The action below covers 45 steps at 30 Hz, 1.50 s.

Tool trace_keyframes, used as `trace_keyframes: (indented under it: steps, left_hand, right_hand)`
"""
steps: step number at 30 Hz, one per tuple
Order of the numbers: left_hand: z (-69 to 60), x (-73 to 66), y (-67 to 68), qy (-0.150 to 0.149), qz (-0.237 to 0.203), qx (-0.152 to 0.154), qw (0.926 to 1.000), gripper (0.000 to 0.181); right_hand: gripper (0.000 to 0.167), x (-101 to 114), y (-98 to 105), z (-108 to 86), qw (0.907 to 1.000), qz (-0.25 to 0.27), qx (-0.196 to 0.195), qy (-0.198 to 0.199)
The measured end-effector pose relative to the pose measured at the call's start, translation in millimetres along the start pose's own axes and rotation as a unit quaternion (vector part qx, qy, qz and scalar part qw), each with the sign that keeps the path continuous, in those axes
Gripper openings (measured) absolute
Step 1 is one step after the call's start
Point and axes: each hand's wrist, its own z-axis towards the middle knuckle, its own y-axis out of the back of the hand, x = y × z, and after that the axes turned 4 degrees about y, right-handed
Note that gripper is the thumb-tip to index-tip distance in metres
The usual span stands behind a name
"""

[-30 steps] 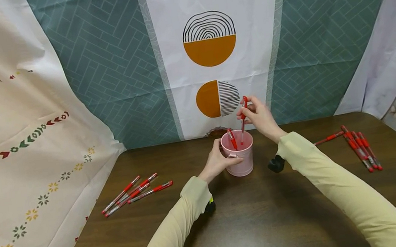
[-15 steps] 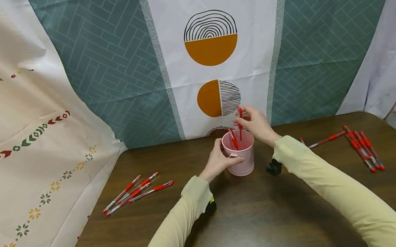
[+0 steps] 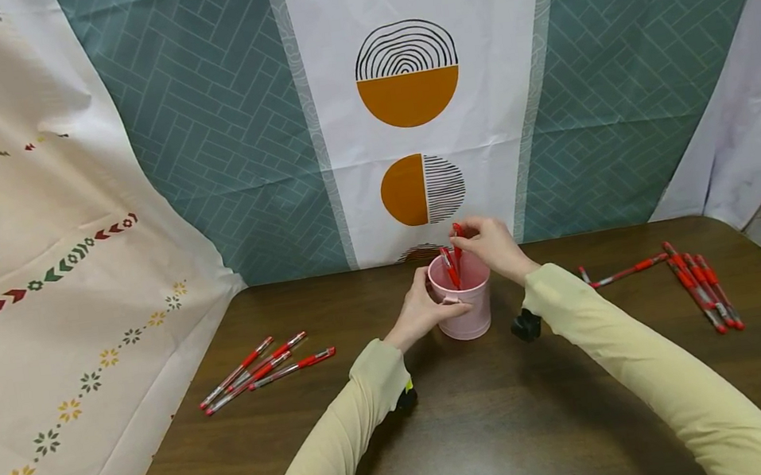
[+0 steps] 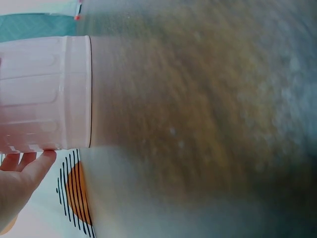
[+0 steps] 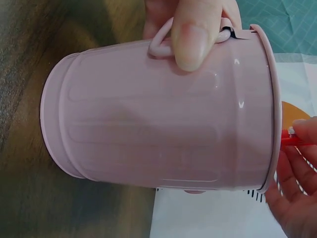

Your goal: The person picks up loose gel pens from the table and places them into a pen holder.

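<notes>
A small pink bucket (image 3: 467, 321) stands upright on the table, a side handle on it. My left hand (image 3: 423, 314) grips the bucket's left side; in the right wrist view its thumb (image 5: 192, 47) lies over the handle. A red gel pen (image 3: 450, 268) leans inside the bucket. Over the rim, my right hand (image 3: 493, 248) pinches a second red pen (image 3: 457, 237) near its upper end, with the pen's lower part down in the bucket. The left wrist view shows fingertips touching the bucket wall (image 4: 44, 94).
Several red pens (image 3: 264, 373) lie in a loose group on the left of the brown table (image 3: 478, 433). More red pens (image 3: 701, 287) lie at the right, one (image 3: 630, 269) set crosswise. A patterned cloth (image 3: 250, 126) hangs behind the table.
My right hand has moved down and slightly left, lowering its pen further into the bucket. The left hand keeps its grip on the bucket, which stays in place.
</notes>
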Motion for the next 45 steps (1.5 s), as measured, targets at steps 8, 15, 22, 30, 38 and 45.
trace_keyframes:
  steps: [8, 15, 22, 30, 38, 45]
  left_hand:
    - [0.4, 1.4, -1.1, -0.009, -0.011, -0.002, 0.9999, 0.077]
    - [-0.8, -0.9, -1.2, -0.005, -0.015, -0.003, 0.9999, 0.076]
    - [-13.3, -25.4, 5.3, -0.004, -0.04, 0.015, 0.9991, 0.074]
    - [-1.0, -0.4, -1.4, -0.013, -0.008, -0.008, 0.9999, 0.076]
    - [-18.1, -33.3, 7.3, -0.01, -0.027, 0.02, 0.9994, 0.073]
    - [-5.3, -8.3, 2.4, 0.005, -0.013, 0.009, 0.9999, 0.074]
  right_hand:
    - [0.023, -1, -1, 0.8, 0.9996, -0.025, 0.013, 0.006]
    - [0.021, -2, -1, 2.5, 0.9987, -0.042, 0.021, 0.017]
    - [0.021, -2, 0, 3.5, 0.9976, -0.055, 0.037, 0.021]
    - [0.022, -3, -4, 7.7, 0.9959, -0.071, 0.054, 0.014]
    - [0.025, -2, -4, 9.0, 0.9948, -0.078, 0.065, -0.006]
    - [0.024, -2, -6, 9.0, 0.9938, -0.077, 0.079, -0.011]
